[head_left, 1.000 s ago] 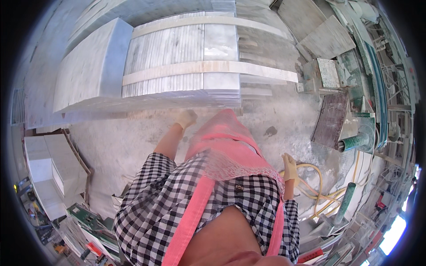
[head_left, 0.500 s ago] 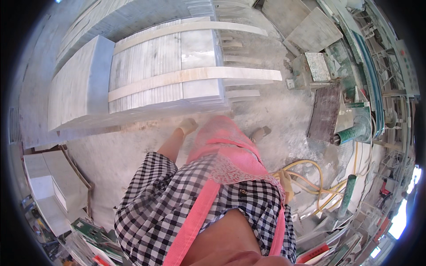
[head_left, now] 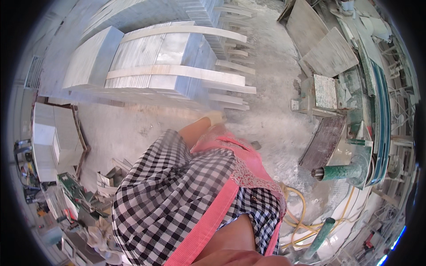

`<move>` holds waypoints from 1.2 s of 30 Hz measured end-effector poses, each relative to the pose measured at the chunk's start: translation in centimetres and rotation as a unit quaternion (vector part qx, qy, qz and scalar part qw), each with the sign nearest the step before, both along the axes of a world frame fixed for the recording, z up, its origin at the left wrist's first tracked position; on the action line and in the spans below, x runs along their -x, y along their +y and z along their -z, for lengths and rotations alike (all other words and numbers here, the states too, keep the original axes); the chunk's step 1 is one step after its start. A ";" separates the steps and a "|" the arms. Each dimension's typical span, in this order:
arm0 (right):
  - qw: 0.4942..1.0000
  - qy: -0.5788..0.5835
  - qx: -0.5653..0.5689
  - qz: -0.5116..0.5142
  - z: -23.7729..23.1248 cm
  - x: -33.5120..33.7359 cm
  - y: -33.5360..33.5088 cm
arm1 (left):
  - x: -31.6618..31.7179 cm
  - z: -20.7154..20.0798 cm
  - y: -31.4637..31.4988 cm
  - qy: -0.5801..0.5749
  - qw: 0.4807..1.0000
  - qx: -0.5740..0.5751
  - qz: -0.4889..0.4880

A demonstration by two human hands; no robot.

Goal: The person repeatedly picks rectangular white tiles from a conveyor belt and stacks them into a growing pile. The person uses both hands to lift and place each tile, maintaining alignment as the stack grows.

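Observation:
My left hand (head_left: 216, 119) wears a pale cream glove and hangs just beyond the top of my pink apron (head_left: 255, 164). It is near the lower edge of a strapped stack of light stone-like slabs (head_left: 142, 51) but apart from it. Its fingers are smeared by motion, so their shape does not show. My right hand is out of sight behind my body and the apron. Two long pale strips (head_left: 177, 71) lie across the slab stack and stick out past its right end.
More stacked slabs (head_left: 133, 15) stand behind. To the right are a green pipe-like post (head_left: 333, 172), a brown board (head_left: 324, 139) and leaning panels (head_left: 330, 53). A yellow hose (head_left: 304, 208) coils on the floor at lower right. White panels (head_left: 46, 142) stand at left.
My body has turned, and the surroundings have shifted in view. My left hand has swung to the right across the apron's top. The right glove, partly visible before, has gone out of sight.

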State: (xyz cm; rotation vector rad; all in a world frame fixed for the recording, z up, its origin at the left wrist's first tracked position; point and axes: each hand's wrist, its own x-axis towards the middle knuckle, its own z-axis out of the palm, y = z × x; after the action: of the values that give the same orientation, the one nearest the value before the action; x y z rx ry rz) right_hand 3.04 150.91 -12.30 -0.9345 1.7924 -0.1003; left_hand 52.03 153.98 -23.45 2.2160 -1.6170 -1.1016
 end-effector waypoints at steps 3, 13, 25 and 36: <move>0.999 0.016 -0.017 0.022 -1.9 2.7 -1.2 | 5.0 0.2 -6.4 -0.037 0.998 0.025 0.039; 0.991 -0.020 0.129 0.006 5.6 12.8 -14.8 | 14.1 -3.3 -18.6 -0.015 0.987 0.135 -0.082; 0.987 -0.050 0.059 -0.139 8.1 15.4 -11.7 | 13.1 -6.1 -18.9 0.000 0.986 0.083 -0.143; 0.981 -0.012 0.183 -0.071 9.5 16.9 -39.3 | 11.9 -4.7 -30.3 0.068 0.971 0.014 -0.230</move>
State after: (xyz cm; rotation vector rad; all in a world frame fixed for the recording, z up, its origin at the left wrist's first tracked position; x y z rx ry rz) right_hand -13.89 111.62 -21.80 -1.3128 1.7099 -0.3579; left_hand 40.11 123.68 -18.78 2.2737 -0.9820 -1.0558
